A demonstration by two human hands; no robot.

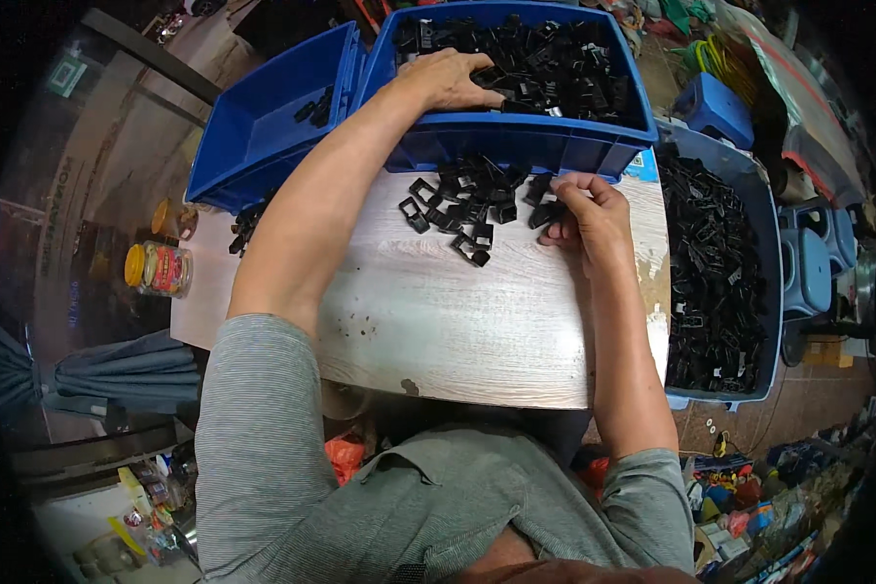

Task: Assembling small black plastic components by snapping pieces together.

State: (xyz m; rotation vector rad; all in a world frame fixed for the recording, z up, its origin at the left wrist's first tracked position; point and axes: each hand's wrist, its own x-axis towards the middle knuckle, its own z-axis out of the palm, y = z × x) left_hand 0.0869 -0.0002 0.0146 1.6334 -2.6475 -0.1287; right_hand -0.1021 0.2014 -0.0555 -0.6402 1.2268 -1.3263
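My left hand (448, 80) reaches over the near wall of the large blue bin (574, 146), its fingers spread on the black plastic clip-like pieces (555, 73) that fill it. Nothing is visibly gripped in that hand. On the table, my right hand (599, 219) is closed, with thumb and fingers pinched on a black plastic piece (543, 212). Beside it, in front of the bin, lies a loose pile of similar black pieces (472, 195), several with square frame-like openings.
A smaller blue bin (273, 117) holding a few black pieces stands on the left. Right of the wooden table (438, 321), a large tub (774, 292) is full of black pieces. A yellow-lidded jar (161, 270) sits beyond the table's left edge. Blue stools (808, 263) stand far right.
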